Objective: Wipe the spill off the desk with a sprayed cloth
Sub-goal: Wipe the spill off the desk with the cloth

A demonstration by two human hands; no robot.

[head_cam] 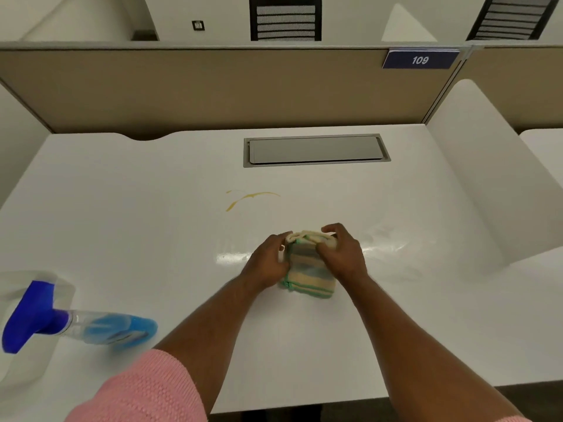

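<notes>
Both hands on folded cloth, mid-desk, near side of spill.
Left hand (268,260) and right hand (342,254) pinch the far edge of the striped cloth (309,277) on the white desk (152,208). Yellow spill (243,198) just beyond, untouched. Spray bottle (70,322) near left, blurred.

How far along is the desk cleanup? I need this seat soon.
Done: nothing visible on the mess itself; the yellow spill is unwiped on the desk. In hand: the left hand and right hand both grip the folded striped cloth, short of the spill. The spray bottle lies on its side, unheld. Left: wiping; whether the cloth is sprayed can't be told.
</notes>
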